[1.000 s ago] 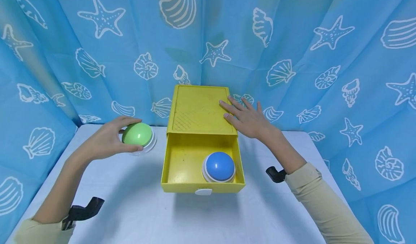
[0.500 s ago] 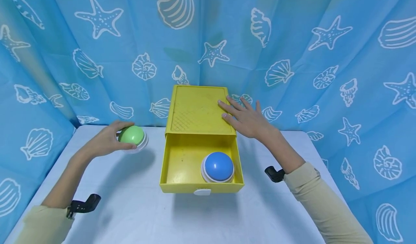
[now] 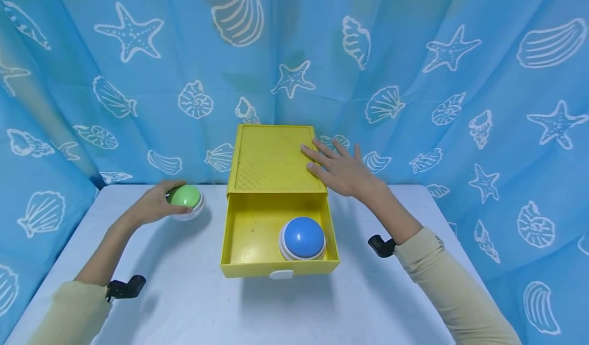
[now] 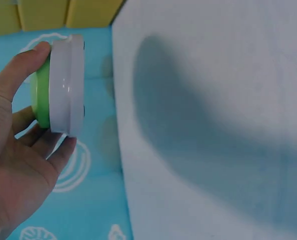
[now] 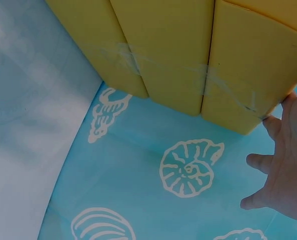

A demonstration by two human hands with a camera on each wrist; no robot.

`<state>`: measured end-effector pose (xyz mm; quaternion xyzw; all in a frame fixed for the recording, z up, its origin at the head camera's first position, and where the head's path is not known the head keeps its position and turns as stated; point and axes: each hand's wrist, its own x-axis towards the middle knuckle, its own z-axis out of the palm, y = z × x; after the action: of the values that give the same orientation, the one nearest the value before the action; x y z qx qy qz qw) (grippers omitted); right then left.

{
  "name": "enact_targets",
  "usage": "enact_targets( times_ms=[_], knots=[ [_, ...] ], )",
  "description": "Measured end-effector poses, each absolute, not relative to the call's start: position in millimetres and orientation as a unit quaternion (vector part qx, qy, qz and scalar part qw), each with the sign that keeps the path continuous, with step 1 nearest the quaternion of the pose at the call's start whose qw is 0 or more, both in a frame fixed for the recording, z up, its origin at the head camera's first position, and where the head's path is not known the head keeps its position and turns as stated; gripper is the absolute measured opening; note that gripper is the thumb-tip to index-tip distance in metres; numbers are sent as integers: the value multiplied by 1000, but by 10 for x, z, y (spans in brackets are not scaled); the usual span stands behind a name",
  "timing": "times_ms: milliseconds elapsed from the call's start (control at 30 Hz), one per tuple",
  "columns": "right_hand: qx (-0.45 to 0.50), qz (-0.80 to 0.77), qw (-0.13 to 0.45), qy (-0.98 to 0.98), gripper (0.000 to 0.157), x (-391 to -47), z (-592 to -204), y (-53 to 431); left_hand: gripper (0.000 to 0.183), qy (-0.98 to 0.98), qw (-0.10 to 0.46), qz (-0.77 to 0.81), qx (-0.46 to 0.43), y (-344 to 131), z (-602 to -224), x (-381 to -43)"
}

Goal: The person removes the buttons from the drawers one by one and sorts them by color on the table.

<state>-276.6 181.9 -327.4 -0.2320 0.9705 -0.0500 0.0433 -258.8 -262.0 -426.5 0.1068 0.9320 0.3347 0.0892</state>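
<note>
My left hand [image 3: 154, 203] grips a green dome-topped push button [image 3: 185, 196] with a round white base, thumb on one side and fingers on the other. In the left wrist view the button's white base [image 4: 67, 85] is seen edge-on, apart from the table. A yellow drawer box [image 3: 276, 158] stands mid-table with its drawer [image 3: 248, 232] pulled out toward me. Inside the drawer, at the front right, sits a matching blue dome-topped button [image 3: 303, 237]. Spread fingers of my right hand [image 3: 342, 171] rest on the box top's right edge; the right wrist view shows them at its side.
A white cloth-covered table [image 3: 193, 294] lies under everything. Behind it and at both sides hangs a blue curtain [image 3: 322, 43] with white shells and starfish. A small white handle [image 3: 281, 274] juts from the drawer front. Clear tape [image 5: 168, 67] crosses the box's side.
My left hand has carried the green button lower and slightly left, away from the box. My right hand stays on the box, and the head view has shifted a little.
</note>
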Motion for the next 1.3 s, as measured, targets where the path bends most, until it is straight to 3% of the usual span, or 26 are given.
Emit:
enact_targets(
  times_ms=[433,1300],
  knots=[
    [-232,-58,48,970,61,-2757,-3288,1789,90,932,107,341,59,-2580,-4552,-2722],
    [-229,-65,43,970,62,-2762,-3293,1819,88,928,139,344,34,-2521,-4748,-2869]
  ],
)
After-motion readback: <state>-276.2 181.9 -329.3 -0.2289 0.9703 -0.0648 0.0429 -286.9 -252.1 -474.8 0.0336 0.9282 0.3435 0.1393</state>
